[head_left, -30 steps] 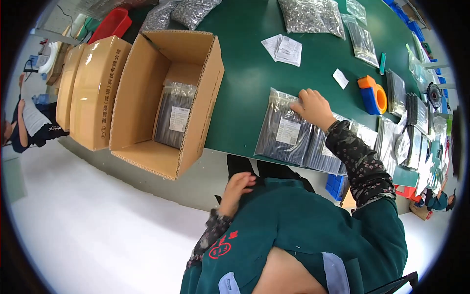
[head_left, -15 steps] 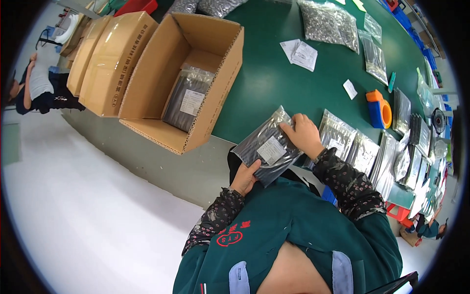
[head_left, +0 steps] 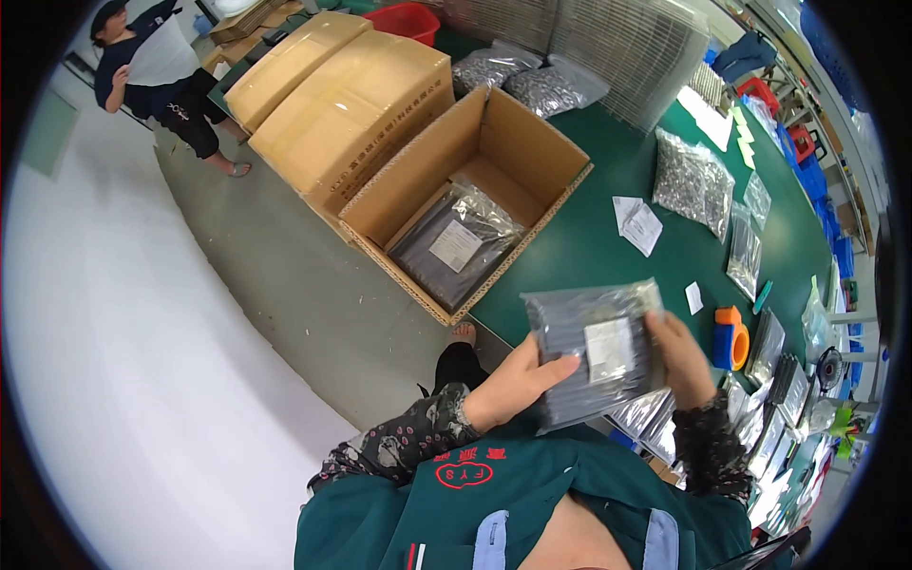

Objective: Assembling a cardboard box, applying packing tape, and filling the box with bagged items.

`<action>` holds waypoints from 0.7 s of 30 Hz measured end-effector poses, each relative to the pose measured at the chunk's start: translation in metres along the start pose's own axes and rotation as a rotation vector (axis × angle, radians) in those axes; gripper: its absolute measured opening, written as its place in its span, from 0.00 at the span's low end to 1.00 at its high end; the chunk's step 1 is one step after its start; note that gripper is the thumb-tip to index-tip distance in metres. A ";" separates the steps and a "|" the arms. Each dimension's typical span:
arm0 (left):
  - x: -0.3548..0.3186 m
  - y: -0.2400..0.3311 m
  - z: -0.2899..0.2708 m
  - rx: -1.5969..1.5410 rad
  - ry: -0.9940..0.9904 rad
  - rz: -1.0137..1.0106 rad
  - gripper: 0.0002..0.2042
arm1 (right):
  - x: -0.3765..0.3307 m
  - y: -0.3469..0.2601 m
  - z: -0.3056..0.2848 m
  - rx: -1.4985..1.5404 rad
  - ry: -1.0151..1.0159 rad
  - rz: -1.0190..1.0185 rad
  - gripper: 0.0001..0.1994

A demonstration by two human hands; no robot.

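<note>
Between my hands is a clear plastic bag of dark strip-like parts [head_left: 565,394] with a white label on its front. My left hand [head_left: 518,380] grips its left edge, thumb lying over the front. At the right edge my right hand [head_left: 682,356] holds it, slightly smeared by motion, its fingers partly behind the bag. To the left, an open cardboard box [head_left: 560,176] stands at the table's edge. A similar labelled bag [head_left: 418,249] lies flat on the bottom inside it.
Closed cartons [head_left: 380,85] stand left of the open box. Bags of small metallic parts [head_left: 693,180], paper slips [head_left: 638,226] and an orange-and-blue tape dispenser [head_left: 731,342] lie on the green table [head_left: 570,261]. More filled bags [head_left: 651,418] sit at right. A person [head_left: 157,71] stands far left.
My head view has shifted, bringing more of the table's far side and the person at left into sight. The held bag has been raised and turned more level, still in both hands.
</note>
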State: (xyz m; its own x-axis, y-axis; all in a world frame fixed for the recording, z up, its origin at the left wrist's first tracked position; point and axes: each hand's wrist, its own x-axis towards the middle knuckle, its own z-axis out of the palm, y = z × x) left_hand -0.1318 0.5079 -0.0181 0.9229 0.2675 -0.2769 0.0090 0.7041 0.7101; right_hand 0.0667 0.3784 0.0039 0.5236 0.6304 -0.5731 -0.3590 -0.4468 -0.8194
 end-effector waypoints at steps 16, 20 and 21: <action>0.012 0.097 -0.073 -0.624 0.459 -0.011 0.15 | 0.175 -0.142 0.174 -0.741 -0.275 -0.166 0.27; 0.014 0.101 -0.072 -0.670 0.540 -0.069 0.20 | 0.225 -0.101 0.186 -0.720 -0.241 -0.094 0.32; 0.016 0.106 -0.069 -0.635 0.601 -0.116 0.21 | 0.231 -0.097 0.187 -0.845 -0.268 -0.054 0.31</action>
State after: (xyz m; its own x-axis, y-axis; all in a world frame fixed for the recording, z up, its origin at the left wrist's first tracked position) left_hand -0.1429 0.6322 0.0085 0.5695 0.3468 -0.7452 -0.2906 0.9330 0.2121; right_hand 0.0781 0.6865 -0.0507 0.2866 0.7446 -0.6029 0.4070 -0.6643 -0.6270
